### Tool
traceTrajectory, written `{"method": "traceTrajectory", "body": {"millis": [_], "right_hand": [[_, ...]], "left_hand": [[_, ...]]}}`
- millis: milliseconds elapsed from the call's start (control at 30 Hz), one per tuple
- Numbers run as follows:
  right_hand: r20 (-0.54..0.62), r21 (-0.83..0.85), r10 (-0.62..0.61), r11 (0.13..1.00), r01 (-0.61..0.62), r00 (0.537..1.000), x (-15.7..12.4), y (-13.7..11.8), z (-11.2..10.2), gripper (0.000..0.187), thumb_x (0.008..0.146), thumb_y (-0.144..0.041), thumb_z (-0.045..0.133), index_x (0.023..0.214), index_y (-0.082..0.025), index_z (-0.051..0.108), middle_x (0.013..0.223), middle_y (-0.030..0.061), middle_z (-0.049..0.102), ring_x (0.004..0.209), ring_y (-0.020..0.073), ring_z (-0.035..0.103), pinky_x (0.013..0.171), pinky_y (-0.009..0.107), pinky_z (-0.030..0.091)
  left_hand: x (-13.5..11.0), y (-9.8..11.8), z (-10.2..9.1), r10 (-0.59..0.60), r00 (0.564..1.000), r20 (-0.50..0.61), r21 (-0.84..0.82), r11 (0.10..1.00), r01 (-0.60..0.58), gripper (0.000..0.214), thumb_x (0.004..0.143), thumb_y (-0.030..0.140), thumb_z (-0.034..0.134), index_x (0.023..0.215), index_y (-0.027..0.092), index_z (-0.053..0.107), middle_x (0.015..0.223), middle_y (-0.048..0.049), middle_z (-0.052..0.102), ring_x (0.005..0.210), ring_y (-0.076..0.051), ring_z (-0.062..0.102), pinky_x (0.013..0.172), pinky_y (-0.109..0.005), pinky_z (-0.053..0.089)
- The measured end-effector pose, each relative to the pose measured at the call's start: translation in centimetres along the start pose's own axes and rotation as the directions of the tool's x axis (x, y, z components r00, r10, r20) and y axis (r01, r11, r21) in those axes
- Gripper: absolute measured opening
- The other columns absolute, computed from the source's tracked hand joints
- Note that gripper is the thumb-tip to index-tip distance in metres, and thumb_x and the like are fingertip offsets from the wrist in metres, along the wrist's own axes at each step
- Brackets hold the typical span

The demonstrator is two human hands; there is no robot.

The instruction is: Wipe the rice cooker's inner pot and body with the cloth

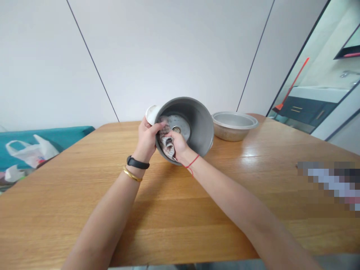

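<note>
The left hand (145, 140) clasps the rim of a tilted metal pot (201, 127), while the right hand (179, 145), just beside it, closes on a checked cloth (167, 143) pressed inside the pot.

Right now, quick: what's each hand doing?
Left hand: closed, holding the pot at its rim.
Right hand: closed on a cloth inside the pot.

Nothing legible here — no text, labels, or numbers.
</note>
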State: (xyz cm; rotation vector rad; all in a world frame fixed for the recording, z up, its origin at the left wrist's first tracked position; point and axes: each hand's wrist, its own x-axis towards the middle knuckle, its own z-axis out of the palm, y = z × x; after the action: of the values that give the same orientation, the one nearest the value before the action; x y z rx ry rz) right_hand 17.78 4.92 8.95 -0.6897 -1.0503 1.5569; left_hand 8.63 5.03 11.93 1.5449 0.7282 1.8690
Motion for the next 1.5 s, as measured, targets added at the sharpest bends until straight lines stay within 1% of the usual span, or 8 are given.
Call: {"method": "traceTrajectory", "body": {"millis": [167,300,500,633,800,967,1067,1500], "right_hand": [[-0.189,-0.241,-0.387,0.909,0.34,0.902,0.0,-0.5,2.2,0.032,0.083,-0.029,0.043,0.108,-0.023,0.061,0.102,0.0058,0.068,0.1,0.0199,0.066,0.087,0.031,0.056],[-0.018,-0.88,-0.681,0.357,0.311,0.732,-0.1,-2.1,1.8,0.065,0.094,-0.029,0.039,0.158,-0.023,0.045,0.153,0.0147,0.05,0.152,0.0316,0.034,0.117,0.052,0.04],[0.307,-0.95,-0.648,-0.254,0.182,0.698,1.0,-5.9,-2.4,0.078,0.094,-0.035,0.053,0.169,-0.029,0.032,0.172,0.0106,0.027,0.152,0.0439,0.021,0.12,0.066,0.027],[0.162,-0.956,-0.675,-0.289,-0.055,0.72,1.3,-6.6,-6.1,0.077,0.094,-0.031,0.053,0.168,-0.027,0.033,0.173,0.015,0.027,0.148,0.0439,0.028,0.114,0.067,0.032],[0.083,-0.916,-0.812,-0.291,-0.277,0.578,-0.5,-4.8,-8.3,0.072,0.098,-0.022,0.048,0.168,-0.026,0.034,0.171,0.0197,0.03,0.141,0.0419,0.037,0.107,0.066,0.036],[0.258,-0.897,-0.58,-0.441,-0.032,0.772,-1.1,-3.5,-7.4,0.07,0.1,-0.02,0.045,0.167,-0.035,0.035,0.17,0.0142,0.032,0.139,0.0394,0.037,0.109,0.06,0.037],[0.142,-0.95,-0.483,-0.313,-0.019,0.864,0.2,-3.7,-6.4,0.067,0.1,-0.022,0.046,0.165,-0.036,0.039,0.167,0.014,0.033,0.134,0.0398,0.04,0.103,0.057,0.044],[0.377,-0.894,-0.138,-0.312,0.321,0.916,-1.3,-2.8,-6.4,0.064,0.098,-0.022,0.047,0.158,-0.042,0.05,0.157,0.0105,0.041,0.129,0.0369,0.044,0.104,0.054,0.046]], "left_hand": [[-0.4,0.2,0.4,-0.03,0.999,0.029,-0.045,0.999,0.031,0.063,0.075,0.042,0.082,0.131,0.021,0.065,0.129,-0.0098,0.074,0.127,-0.031,0.066,0.107,-0.041,0.054],[-0.3,-0.1,0.1,-0.032,0.998,0.045,-0.036,0.999,0.034,0.059,0.079,0.048,0.08,0.13,0.023,0.064,0.133,-0.0103,0.072,0.13,-0.031,0.065,0.108,-0.042,0.054],[-0.1,-0.7,-0.7,-0.05,0.998,0.046,-0.015,0.999,0.05,0.06,0.071,0.031,0.075,0.129,0.024,0.064,0.125,-0.0061,0.075,0.121,-0.03,0.068,0.102,-0.042,0.056],[0.0,-0.6,-0.4,-0.089,0.995,0.034,-0.095,0.991,0.092,0.07,0.061,0.019,0.071,0.13,0.023,0.065,0.118,-0.0042,0.075,0.112,-0.028,0.069,0.094,-0.037,0.057],[-0.3,-0.4,0.5,-0.098,0.995,0.006,-0.191,0.977,0.098,0.07,0.056,0.014,0.072,0.126,0.023,0.068,0.11,-0.0031,0.075,0.108,-0.027,0.067,0.092,-0.035,0.055],[-0.8,0.0,1.2,-0.086,0.996,-0.001,-0.199,0.976,0.084,0.064,0.055,0.012,0.072,0.118,0.024,0.07,0.112,-0.0021,0.075,0.112,-0.027,0.066,0.096,-0.036,0.053],[-1.0,0.2,1.5,-0.072,0.997,0.007,-0.187,0.98,0.072,0.062,0.055,0.012,0.072,0.115,0.024,0.071,0.111,-0.002,0.075,0.112,-0.027,0.066,0.098,-0.036,0.052],[-0.5,-0.2,0.8,-0.08,0.995,-0.064,-0.169,0.983,0.068,0.066,0.056,0.015,0.071,0.122,0.023,0.068,0.109,-0.0036,0.074,0.106,-0.027,0.067,0.094,-0.037,0.054]]}}
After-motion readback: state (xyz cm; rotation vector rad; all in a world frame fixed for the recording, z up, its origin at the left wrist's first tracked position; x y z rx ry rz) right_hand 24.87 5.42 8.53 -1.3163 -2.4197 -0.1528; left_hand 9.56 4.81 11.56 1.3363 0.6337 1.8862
